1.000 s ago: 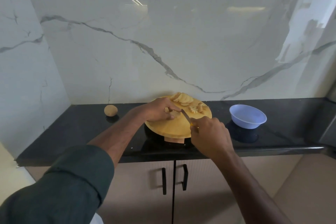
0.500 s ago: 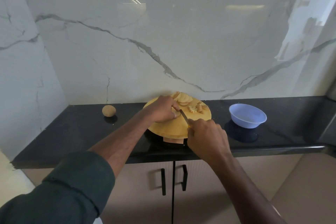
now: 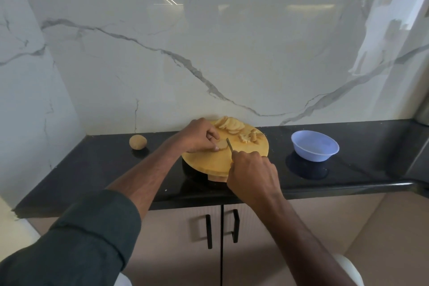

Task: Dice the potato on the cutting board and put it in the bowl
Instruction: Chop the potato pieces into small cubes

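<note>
Potato slice (image 3: 221,144) lies flat near the middle of the round board (image 3: 209,162), pinned under the curled fingertips of the left hand (image 3: 199,136). The right hand (image 3: 253,175) is wrapped round the handle of a knife (image 3: 229,145), whose blade stands just beside the slice's right edge. More slices (image 3: 229,124) are fanned at the far rim, with a few cut pieces (image 3: 249,137) to their right. The bowl (image 3: 314,145) sits well apart on the table (image 3: 92,165); a whole potato (image 3: 138,141) sits to the left. A thin wet slice is light, firm and probably slippery, so it is best held by its left edge, fingertips tucked back. Compared with half a second ago, the blade has shifted slightly and the slice shows more clearly beyond the fingers.
</note>
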Available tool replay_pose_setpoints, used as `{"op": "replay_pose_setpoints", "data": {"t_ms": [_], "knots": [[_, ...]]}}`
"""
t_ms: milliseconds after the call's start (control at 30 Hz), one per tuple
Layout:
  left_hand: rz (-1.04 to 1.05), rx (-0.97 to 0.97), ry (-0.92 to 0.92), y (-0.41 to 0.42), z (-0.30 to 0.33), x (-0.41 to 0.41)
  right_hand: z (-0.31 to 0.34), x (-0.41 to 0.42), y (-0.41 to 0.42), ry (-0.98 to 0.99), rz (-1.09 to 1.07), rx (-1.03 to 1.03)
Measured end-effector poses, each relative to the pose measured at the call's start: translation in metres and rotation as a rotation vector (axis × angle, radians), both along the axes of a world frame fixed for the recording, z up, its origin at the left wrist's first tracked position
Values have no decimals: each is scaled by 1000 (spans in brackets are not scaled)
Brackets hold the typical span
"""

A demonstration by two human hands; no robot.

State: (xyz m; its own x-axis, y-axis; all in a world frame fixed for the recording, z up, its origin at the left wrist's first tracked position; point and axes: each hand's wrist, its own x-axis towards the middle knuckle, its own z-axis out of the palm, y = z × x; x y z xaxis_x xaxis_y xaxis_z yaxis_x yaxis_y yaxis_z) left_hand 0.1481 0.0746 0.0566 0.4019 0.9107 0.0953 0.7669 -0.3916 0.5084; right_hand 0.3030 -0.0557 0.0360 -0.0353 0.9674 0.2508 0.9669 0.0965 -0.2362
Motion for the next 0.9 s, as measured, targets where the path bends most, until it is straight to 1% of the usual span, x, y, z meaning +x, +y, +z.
{"op": "replay_pose_setpoints", "data": {"t_ms": [100,200,300,400,600,833,900], "knots": [[-10,-24,0,0,0,2,1,-4,1,10,-4,-8],[-85,-87,79,3,2,5,2,-6,1,16,-9,-14],[-112,-77,143,5,6,7,1,-6,3,12,-9,-12],[-83,-54,124,3,4,7,0,-5,4,9,0,0],[43,25,44,-1,-9,9,0,-3,12,6,23,40],[-2,-18,58,2,-6,-3,-5,-3,7,32,0,48],[-4,1,50,2,-7,-2,-4,-4,7,23,12,56]]}}
